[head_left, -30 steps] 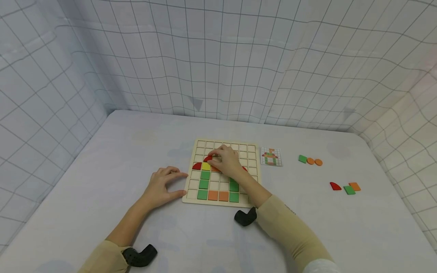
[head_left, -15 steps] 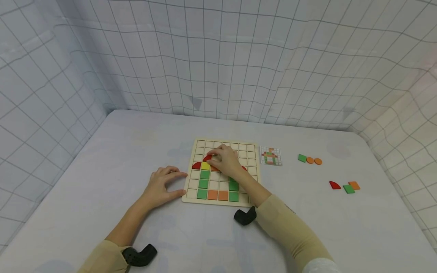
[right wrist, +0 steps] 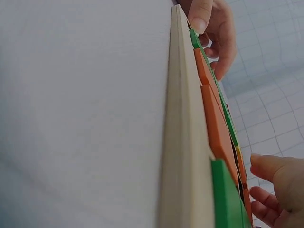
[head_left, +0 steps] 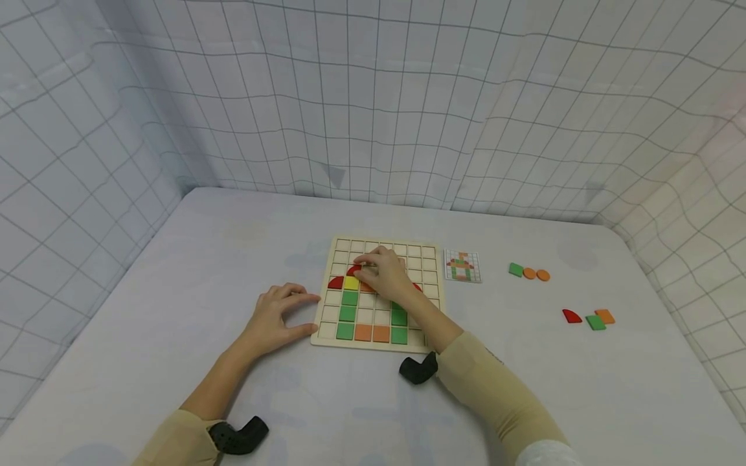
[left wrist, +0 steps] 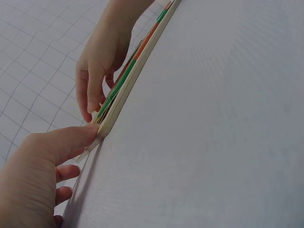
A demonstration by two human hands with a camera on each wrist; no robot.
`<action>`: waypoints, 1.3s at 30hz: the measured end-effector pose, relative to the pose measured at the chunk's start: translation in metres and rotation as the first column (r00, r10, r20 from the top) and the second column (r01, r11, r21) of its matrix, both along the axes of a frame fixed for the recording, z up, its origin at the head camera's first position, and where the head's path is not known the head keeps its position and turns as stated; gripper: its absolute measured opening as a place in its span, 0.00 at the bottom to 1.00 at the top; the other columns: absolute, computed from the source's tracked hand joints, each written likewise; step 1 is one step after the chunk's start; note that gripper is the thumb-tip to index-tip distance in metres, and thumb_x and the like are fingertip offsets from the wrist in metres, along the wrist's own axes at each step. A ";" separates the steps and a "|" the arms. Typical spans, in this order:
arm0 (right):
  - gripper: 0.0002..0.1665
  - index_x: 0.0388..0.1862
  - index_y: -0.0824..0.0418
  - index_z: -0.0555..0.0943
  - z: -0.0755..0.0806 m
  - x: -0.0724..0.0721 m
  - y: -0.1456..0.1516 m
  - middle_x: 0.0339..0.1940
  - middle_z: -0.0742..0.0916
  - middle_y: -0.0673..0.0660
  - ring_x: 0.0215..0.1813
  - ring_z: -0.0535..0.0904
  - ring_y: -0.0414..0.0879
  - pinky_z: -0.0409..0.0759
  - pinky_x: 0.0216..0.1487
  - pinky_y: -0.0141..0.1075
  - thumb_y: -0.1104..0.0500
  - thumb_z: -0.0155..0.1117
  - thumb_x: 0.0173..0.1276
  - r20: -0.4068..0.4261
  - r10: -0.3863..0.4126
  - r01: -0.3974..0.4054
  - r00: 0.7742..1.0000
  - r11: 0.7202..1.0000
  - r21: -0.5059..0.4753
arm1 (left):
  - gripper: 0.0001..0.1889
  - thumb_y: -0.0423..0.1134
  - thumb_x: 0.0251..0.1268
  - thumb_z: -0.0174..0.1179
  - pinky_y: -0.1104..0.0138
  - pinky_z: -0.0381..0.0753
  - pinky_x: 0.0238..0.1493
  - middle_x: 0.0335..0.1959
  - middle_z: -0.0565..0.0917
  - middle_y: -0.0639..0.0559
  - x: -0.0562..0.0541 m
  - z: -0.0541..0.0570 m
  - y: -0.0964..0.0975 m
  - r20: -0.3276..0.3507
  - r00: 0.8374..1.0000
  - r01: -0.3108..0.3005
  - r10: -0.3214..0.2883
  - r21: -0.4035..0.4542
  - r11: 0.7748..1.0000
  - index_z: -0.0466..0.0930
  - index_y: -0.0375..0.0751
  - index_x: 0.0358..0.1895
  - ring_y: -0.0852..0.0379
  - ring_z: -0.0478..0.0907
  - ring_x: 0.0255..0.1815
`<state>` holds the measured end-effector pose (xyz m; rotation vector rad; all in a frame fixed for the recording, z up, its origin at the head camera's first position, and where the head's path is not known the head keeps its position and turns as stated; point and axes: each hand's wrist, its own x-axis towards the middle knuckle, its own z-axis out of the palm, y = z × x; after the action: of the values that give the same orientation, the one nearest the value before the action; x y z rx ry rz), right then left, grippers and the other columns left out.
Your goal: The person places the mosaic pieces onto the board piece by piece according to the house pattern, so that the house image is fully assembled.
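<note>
A square wooden grid board (head_left: 430, 327) lies on the table with coloured tiles in its cells. My left hand (head_left: 272, 323) rests against its left side, index fingertip on the edge and thumb by the near corner; it grips nothing. My right hand (head_left: 386, 275) reaches across the board, thumb and index finger about a red quarter-circle tile (head_left: 353, 270). A yellow tile (head_left: 351, 283) sits just below it, beside another red quarter-circle tile (head_left: 335, 282). Green tiles (head_left: 346, 314) run down two columns, with orange tiles (head_left: 372, 333) between them at the bottom. My right hand hides the middle cells.
Right of the board lies a printed pattern card (head_left: 463, 266). Farther right are a loose green square (head_left: 515, 270), two orange discs (head_left: 536, 275), a red quarter-circle (head_left: 572, 316), a green square (head_left: 596, 322) and an orange square (head_left: 605, 316). Gridded curtains surround the table.
Both hands keep nearly the same places. The right thumb and index finger stay at the red quarter-circle tile; the tiles on the board look unmoved, and the whole view shifts only slightly.
</note>
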<state>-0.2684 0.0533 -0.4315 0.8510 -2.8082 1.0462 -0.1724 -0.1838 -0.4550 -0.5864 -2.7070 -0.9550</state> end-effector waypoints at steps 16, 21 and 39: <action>0.18 0.51 0.62 0.78 0.027 0.002 0.065 0.47 0.77 0.64 0.49 0.72 0.56 0.70 0.49 0.47 0.58 0.61 0.64 0.055 -0.103 0.113 0.993 0.969 -0.221 | 0.23 0.46 0.43 0.70 0.52 0.59 0.45 0.45 0.75 0.48 0.001 0.000 -0.001 -0.019 1.000 0.007 -0.007 0.006 1.000 0.81 0.46 0.47 0.47 0.67 0.46; 0.19 0.53 0.61 0.77 0.028 0.004 0.097 0.47 0.77 0.63 0.49 0.71 0.56 0.70 0.47 0.48 0.57 0.62 0.63 0.080 -0.184 0.196 0.980 0.960 -0.200 | 0.23 0.46 0.43 0.70 0.52 0.58 0.45 0.46 0.75 0.48 0.001 0.000 0.000 -0.014 1.000 0.010 -0.010 0.005 1.000 0.81 0.47 0.48 0.47 0.67 0.47; 0.25 0.59 0.62 0.72 0.011 -0.003 0.219 0.52 0.74 0.65 0.53 0.67 0.58 0.63 0.49 0.49 0.53 0.59 0.66 0.095 -0.373 0.384 0.923 0.908 -0.168 | 0.23 0.46 0.43 0.70 0.52 0.59 0.44 0.45 0.75 0.48 0.000 -0.001 -0.001 -0.024 1.000 0.008 -0.008 0.001 1.000 0.81 0.46 0.47 0.48 0.67 0.45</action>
<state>-0.2715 0.2727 -0.4205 0.2413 -2.7059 1.2489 -0.1722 -0.1846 -0.4556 -0.6050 -2.6854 -0.9452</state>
